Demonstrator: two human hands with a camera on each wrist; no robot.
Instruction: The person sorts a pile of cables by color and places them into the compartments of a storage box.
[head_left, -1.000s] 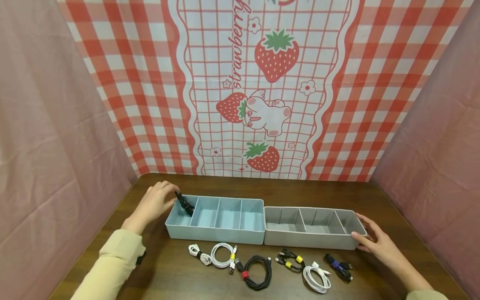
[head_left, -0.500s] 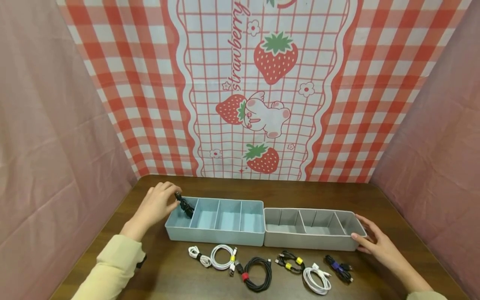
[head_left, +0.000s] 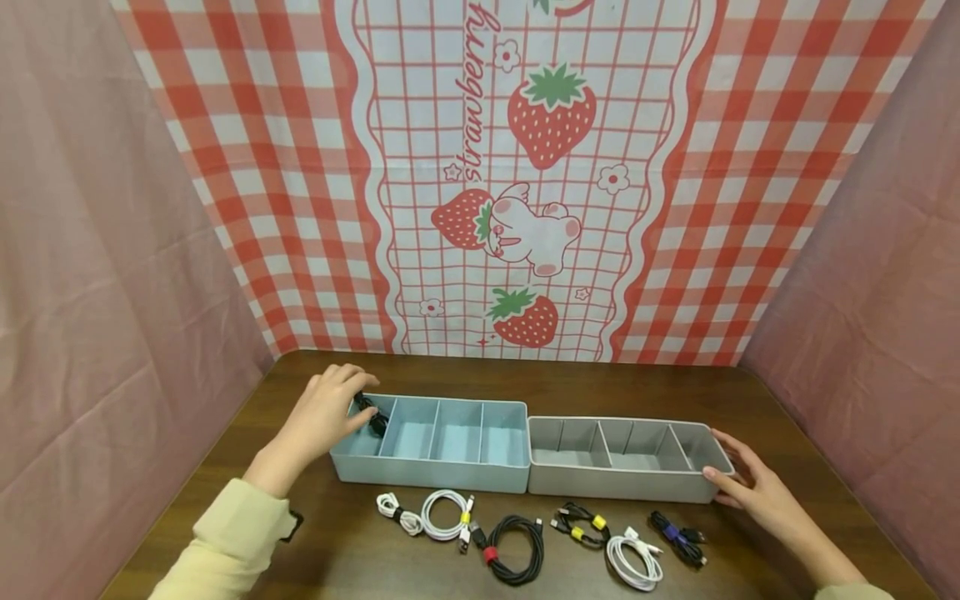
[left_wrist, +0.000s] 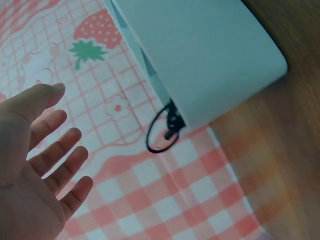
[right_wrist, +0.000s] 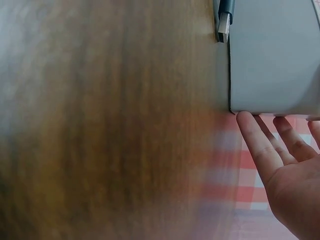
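A bundled black cable (head_left: pixel 380 425) leans in the leftmost compartment of the light blue divided box (head_left: pixel 427 472). My left hand (head_left: pixel 318 421) is over that box's left end, its fingers spread. In the left wrist view, a gap shows between the left hand (left_wrist: pixel 35 160) and the black cable (left_wrist: pixel 175 120), whose loop sticks out past the rim. At the far end of the grey divided box (head_left: pixel 622 483), my right hand (head_left: pixel 761 483) touches the right wall with its fingertips. The right wrist view shows those fingers (right_wrist: pixel 257 142) nearly straight against the box.
In front of the boxes lie a white cable with a black tie (head_left: pixel 407 518), a yellow-tied white coil (head_left: pixel 429 522), a red-tied black coil (head_left: pixel 540 550), a yellow-tied black cable (head_left: pixel 564 510), another white coil (head_left: pixel 615 560) and a blue-tied black cable (head_left: pixel 672 530). A checked cloth (head_left: pixel 285 208) hangs behind.
My left hand has let go of the black cable, its fingers spreading as it shifts slightly right. The cable has sunk a little lower in the compartment. My right hand stays in place.
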